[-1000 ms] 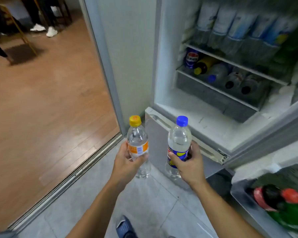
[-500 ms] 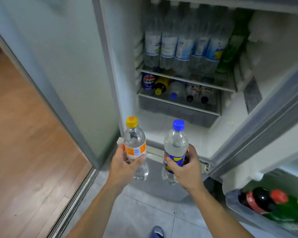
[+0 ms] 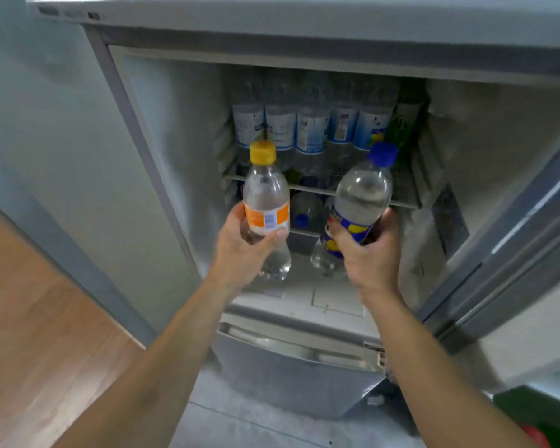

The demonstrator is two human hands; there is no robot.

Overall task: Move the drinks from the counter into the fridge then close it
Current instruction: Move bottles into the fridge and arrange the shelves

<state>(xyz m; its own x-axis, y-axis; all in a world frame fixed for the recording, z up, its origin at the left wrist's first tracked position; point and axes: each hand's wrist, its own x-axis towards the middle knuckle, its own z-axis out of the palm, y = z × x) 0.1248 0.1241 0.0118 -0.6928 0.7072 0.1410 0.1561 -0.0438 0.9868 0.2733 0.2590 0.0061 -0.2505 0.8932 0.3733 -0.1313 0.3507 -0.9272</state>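
Two bare forearms reach up from the bottom edge, each hand carrying a drink toward the open silver fridge (image 3: 162, 150). Nearest the camera lie the pale tiled floor (image 3: 240, 425) and the wooden floor (image 3: 29, 318) at left; half a second ago a shoe tip showed at the bottom, now out of sight. Above the tiles sits the closed lower grey drawer front (image 3: 291, 373) with its long handle.

The left hand (image 3: 243, 253) wraps its fingers and thumb around the middle of the clear plastic bottle with a yellow cap and orange label (image 3: 265, 202), which stands nearly upright. The right hand (image 3: 369, 257) curls round the clear plastic bottle with a blue cap and blue-and-yellow label (image 3: 359, 202), now tilted with its cap leaning right, where it stood straight before. Both bottles have risen and moved forward: earlier they hung in front of the fridge's lower edge, and now they sit over the white fridge floor (image 3: 337, 299), in front of the wire shelf (image 3: 404, 192).

Behind them, a row of clear water bottles with pale blue labels (image 3: 311, 130) stands on that shelf, a green bottle (image 3: 404, 121) at its right end. Under the shelf a few bottles lie on their sides, mostly hidden. The open fridge door (image 3: 514, 240) fills the right side.
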